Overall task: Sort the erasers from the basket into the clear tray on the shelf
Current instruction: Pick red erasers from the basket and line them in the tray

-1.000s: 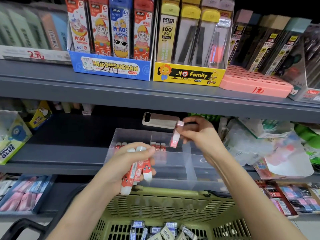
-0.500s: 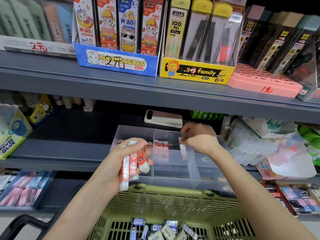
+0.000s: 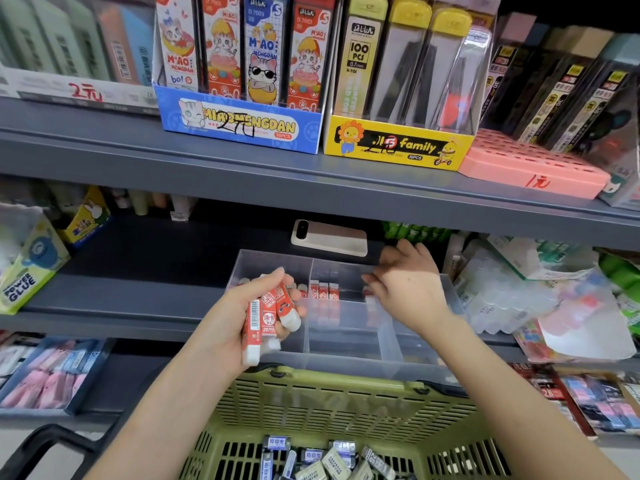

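Several erasers (image 3: 323, 292) are standing in the tray (image 3: 346, 367), more lying in the basket (image 3: 329, 403); left hand (image 3: 235, 317) gripping a bunch (image 3: 268, 313), right hand's (image 3: 408, 289) grip unclear.

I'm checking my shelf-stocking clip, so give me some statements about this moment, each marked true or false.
1. The left hand grips several red-and-white erasers. True.
2. The green basket is empty. False: blue-and-white erasers lie in its bottom.
3. The right hand is over the clear tray. True.
4. The phone lies inside the tray. False: it lies on the shelf behind the tray.
5. The tray holds no erasers. False: a row of erasers stands in its middle compartment.
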`<state>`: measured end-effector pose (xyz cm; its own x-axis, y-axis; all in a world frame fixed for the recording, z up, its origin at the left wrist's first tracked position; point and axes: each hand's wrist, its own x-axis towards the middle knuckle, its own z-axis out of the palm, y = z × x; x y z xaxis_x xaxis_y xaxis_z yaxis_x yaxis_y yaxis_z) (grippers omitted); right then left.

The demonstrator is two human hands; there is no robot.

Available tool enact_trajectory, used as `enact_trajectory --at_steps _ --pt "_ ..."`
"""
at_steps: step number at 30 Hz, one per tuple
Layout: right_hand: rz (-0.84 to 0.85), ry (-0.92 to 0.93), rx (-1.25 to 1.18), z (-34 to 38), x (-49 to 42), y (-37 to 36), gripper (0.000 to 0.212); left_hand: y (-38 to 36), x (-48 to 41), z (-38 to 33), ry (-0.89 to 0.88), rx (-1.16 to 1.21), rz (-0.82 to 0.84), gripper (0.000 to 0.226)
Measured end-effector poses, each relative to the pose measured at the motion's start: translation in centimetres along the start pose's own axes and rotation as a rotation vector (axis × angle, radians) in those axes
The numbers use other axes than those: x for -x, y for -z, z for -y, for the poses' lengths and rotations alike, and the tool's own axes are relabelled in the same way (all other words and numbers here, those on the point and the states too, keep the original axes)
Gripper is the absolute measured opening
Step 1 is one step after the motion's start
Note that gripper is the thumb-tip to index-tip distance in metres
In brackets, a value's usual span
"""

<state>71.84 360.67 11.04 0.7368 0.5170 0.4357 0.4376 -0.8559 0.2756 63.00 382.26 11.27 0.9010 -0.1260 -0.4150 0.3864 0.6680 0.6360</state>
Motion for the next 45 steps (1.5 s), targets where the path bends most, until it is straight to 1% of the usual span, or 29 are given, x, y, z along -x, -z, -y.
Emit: enact_trajectory --at_steps 1,2,4,6,7,8,11,14,15,18,20,22,24,27,29,31,33,35,37,40,43,45 --pt "-0.048 -0.06 -0.15 0.7 0.5 0.4 0.026 -0.1 0.0 0.0 -0.002 0.0 -0.005 0.017" --pt "-0.033 -0.112 -0.334 1.7 0.9 1.1 0.031 -0.2 0.0 0.1 -0.014 -0.014 -0.017 0.016" --pt "0.126 -0.243 -0.793 3.9 1.4 2.8 0.036 -0.4 0.0 0.3 -0.061 -0.074 -0.059 0.016" --pt "0.28 -0.398 -1.263 6.1 1.8 4.4 0.026 -0.7 0.0 0.4 -0.104 -0.113 -0.088 0.015" --pt "0.332 -0.464 -1.391 6.9 2.0 4.8 0.017 -0.9 0.0 0.5 -0.123 -0.123 -0.097 0.015" --pt "0.366 -0.504 -1.432 7.6 2.3 5.0 0.013 -1.2 0.1 0.7 -0.144 -0.124 -0.104 0.017" --pt "0.368 -0.616 -1.513 8.7 2.8 5.6 0.019 -1.9 0.1 1.3 -0.215 -0.08 -0.106 0.022" --pt "0.368 -0.762 -1.686 8.6 2.9 5.6 0.018 -2.3 0.4 1.8 -0.262 -0.103 -0.114 0.015" --pt "0.366 -0.792 -1.708 8.5 2.9 5.4 0.016 -2.3 0.4 1.9 -0.268 -0.126 -0.119 0.012" --pt "0.287 -0.821 -1.711 7.8 2.4 5.1 0.011 -1.5 0.6 1.3 -0.291 -0.189 -0.167 0.011" --pt "0.196 -0.812 -1.723 6.9 1.3 4.9 0.01 -0.6 0.7 0.3 -0.314 -0.123 -0.216 0.007" --pt "0.152 -0.772 -1.645 6.1 -0.2 4.5 0.006 0.6 0.9 -0.7 -0.341 -0.054 -0.256 0.003" --pt "0.159 -0.687 -1.534 5.9 -1.9 3.9 0.003 1.8 1.2 -1.4 -0.376 -0.026 -0.283 0.004" --pt "0.251 -0.612 -1.425 7.2 -4.4 2.4 0.013 3.2 1.5 -2.3 -0.432 0.042 -0.284 0.007" --pt "0.303 -0.633 -1.404 9.0 -5.8 1.3 0.02 4.0 1.7 -2.7 -0.46 0.066 -0.289 0.007" --pt "0.32 -0.66 -1.353 10.9 -6.9 0.2 0.021 4.9 1.7 -2.9 -0.476 0.076 -0.292 0.007" --pt "0.378 -0.673 -1.377 12.7 -7.7 -0.8 0.024 5.8 1.6 -3.0 -0.478 0.095 -0.299 0.008" --pt "0.476 -0.703 -1.411 13.7 -8.1 -1.5 0.016 6.3 1.4 -2.9 -0.468 0.119 -0.308 0.007" --pt "0.562 -0.707 -1.356 13.9 -8.4 -2.1 0.006 6.7 1.2 -2.8 -0.456 0.147 -0.305 0.006" --pt "0.639 -0.628 -1.233 13.9 -8.4 -2.5 0.02 6.6 0.9 -2.6 -0.442 0.168 -0.301 0.007" --pt "0.659 -0.534 -1.114 14.0 -8.6 -2.5 0.023 6.3 0.7 -2.3 -0.435 0.159 -0.278 0.012" --pt "0.68 -0.409 -0.907 14.2 -8.9 -2.2 0.025 6.0 0.7 -2.2 -0.428 0.166 -0.26 0.019"
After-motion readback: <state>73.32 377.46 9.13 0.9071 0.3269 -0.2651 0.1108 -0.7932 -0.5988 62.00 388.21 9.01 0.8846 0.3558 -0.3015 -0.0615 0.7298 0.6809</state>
